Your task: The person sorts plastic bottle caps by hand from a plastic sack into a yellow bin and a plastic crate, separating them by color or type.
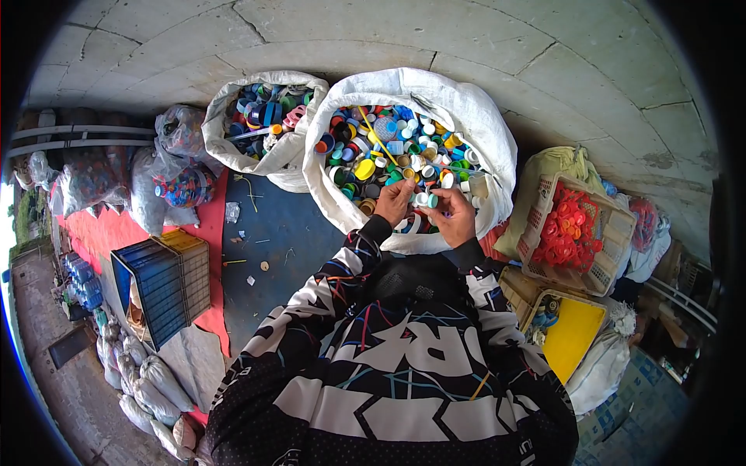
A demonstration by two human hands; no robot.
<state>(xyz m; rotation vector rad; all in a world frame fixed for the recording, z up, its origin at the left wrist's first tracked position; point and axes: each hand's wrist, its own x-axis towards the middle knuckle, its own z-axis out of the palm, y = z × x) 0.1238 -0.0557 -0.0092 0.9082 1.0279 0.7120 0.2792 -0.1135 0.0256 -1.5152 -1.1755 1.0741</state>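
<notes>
A big white sack [482, 124] stands open in front of me, filled with mixed coloured bottle caps [388, 151]. Both hands are at its near rim. My left hand [395, 203] reaches into the caps with fingers curled; whether it holds a cap is unclear. My right hand [453, 216] pinches a small teal and white cap [427, 199] between thumb and fingers, close to the left hand. Black patterned sleeves cover both arms.
A second white sack [233, 147] of blue and mixed caps stands left. A beige basket [614, 225] of red caps sits right, above a yellow crate [573, 332]. A blue crate [159, 287] stands left on red matting. Plastic bags of caps line the left edge.
</notes>
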